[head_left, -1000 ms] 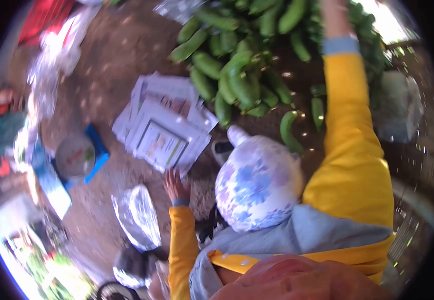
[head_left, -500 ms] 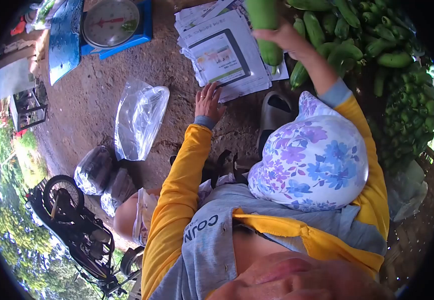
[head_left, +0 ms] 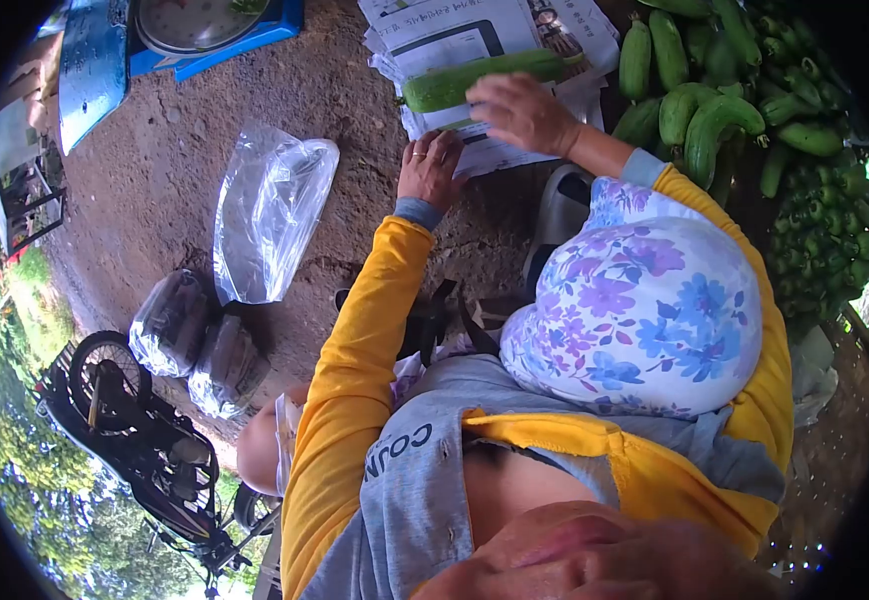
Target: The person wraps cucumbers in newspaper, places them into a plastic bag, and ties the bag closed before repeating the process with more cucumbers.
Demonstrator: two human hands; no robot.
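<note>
A long green gourd (head_left: 454, 84) lies across a stack of printed paper sheets (head_left: 514, 150) on the ground. Just at its lower side is my right hand (head_left: 522, 112), slightly blurred, with its fingers apart and not wrapped round the gourd. My left hand (head_left: 432, 168) rests at the near left edge of the papers, fingers extended and a little bent, a ring on one of them. It holds nothing that I can see. Several more green gourds (head_left: 666, 52) lie in a pile right of the papers.
A clear plastic bag (head_left: 272, 215) lies flat on the dirt ground left of my left arm. Beyond it stands a blue scale (head_left: 239, 45). Two plastic-wrapped bundles (head_left: 171, 318) sit near a motorcycle (head_left: 139, 440). Small green vegetables (head_left: 824, 230) are heaped at the right. My floral-covered knee (head_left: 644, 310) is raised.
The gourd that my right hand held upright over the papers now lies across them, and that hand has loosened from it. My left hand stays near the papers' edge. The view has shifted slightly.
</note>
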